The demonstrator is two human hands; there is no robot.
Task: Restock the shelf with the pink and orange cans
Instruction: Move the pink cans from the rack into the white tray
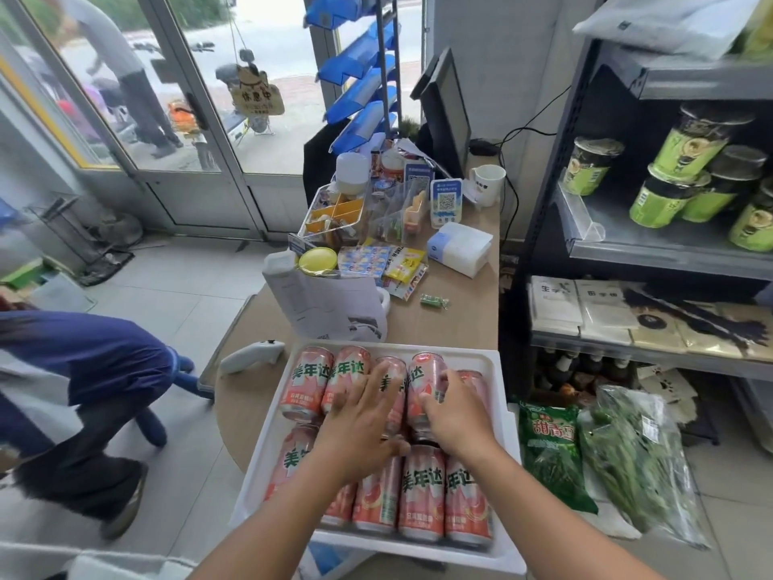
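Left hand [359, 429] flat, fingers spread, resting on pink-orange cans [420, 496]. Right hand [456, 416] curled round one in far row. Cans lie sideways in foam tray [505, 412] on counter, shelf [669, 261] to my right. Risk imo: tray looks overhanging, a jolt sends cans rolling. Right thumb hidden, can't confirm full grip.

L hand [359, 429] flat on pink cans [420, 496] in tray [500, 412]; R hand [458, 416] grips a can [423, 379].
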